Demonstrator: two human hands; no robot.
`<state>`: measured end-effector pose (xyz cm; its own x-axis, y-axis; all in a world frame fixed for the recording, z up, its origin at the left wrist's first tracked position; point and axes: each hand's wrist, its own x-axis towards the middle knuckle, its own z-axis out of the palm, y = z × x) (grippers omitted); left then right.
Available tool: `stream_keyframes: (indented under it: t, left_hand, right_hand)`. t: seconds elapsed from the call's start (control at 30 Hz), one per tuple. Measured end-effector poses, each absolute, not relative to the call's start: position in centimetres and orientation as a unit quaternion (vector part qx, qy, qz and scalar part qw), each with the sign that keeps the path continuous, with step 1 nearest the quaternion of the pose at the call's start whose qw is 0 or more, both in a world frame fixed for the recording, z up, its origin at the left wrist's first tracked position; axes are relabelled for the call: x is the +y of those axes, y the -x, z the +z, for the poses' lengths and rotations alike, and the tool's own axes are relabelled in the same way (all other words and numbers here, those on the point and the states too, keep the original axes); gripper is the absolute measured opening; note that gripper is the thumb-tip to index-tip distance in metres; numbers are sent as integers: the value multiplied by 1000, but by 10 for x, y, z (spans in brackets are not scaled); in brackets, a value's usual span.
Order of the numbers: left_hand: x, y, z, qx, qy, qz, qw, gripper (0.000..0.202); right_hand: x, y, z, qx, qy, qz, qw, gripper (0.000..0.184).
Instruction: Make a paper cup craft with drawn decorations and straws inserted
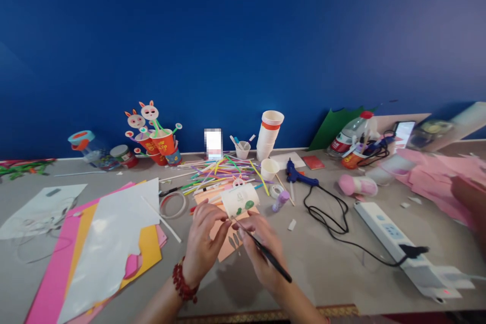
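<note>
My right hand (260, 243) grips a slim black-handled tool (271, 258), whose thin tip points up and left toward my left fingertips. The tool's exact kind is unclear. My left hand (205, 233) has its thumb and forefinger brought together at that tip; whatever is pinched there is too small to make out. Just beyond both hands, a white paper cup (240, 198) with green leaf shapes and a faint drawing lies on its side. Beneath it is a sheet of orange paper (224, 251), with several small grey-green leaf shapes (234, 241) on it.
Coloured sticks (212, 169) lie in a heap behind the cup. A blue glue gun (298, 174), its black cord and a white power strip (391, 238) are on the right. Coloured paper sheets (102, 238) cover the left. Another person's hand (469, 197) is by pink paper (429, 174).
</note>
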<state>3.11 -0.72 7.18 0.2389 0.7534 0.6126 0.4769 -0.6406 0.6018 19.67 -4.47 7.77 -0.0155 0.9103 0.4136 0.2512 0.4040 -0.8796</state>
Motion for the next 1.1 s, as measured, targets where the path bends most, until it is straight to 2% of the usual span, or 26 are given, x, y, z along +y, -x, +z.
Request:
stream_keyframes:
  t: [0.13,0.3,0.37,0.5,0.63,0.73,1.0,1.1]
  left_hand:
    - [-10,-35,73,414,-751,480,187,6]
    - [-15,-42,59,409,-709,529,225,6]
    - [-17,-46,51,419,-661,547,297,4]
    - [-18,-49,48,403,-514,552,519,11]
    - [-16,-48,59,367,-353,563,651,11]
    - [-16,-52,65,350,-298,575,677,10]
    - [-27,-71,51,291,-201,616,704,9]
    - [-29,-75,45,281,-186,609,718,9]
  right_hand:
    - [-46,-194,76,-644,451,315,532,12]
    - [-48,-182,67,-456,470,470,593,16]
    - [-46,-179,65,-419,457,495,608,15]
    - [-46,-184,67,-440,454,501,591,16]
    - [-48,-192,69,-561,456,419,550,17]
    - [-48,-192,70,-581,461,384,551,18]
    - [-49,-175,65,-472,462,441,607,14]
    - [-49,-178,68,-522,449,379,618,11]
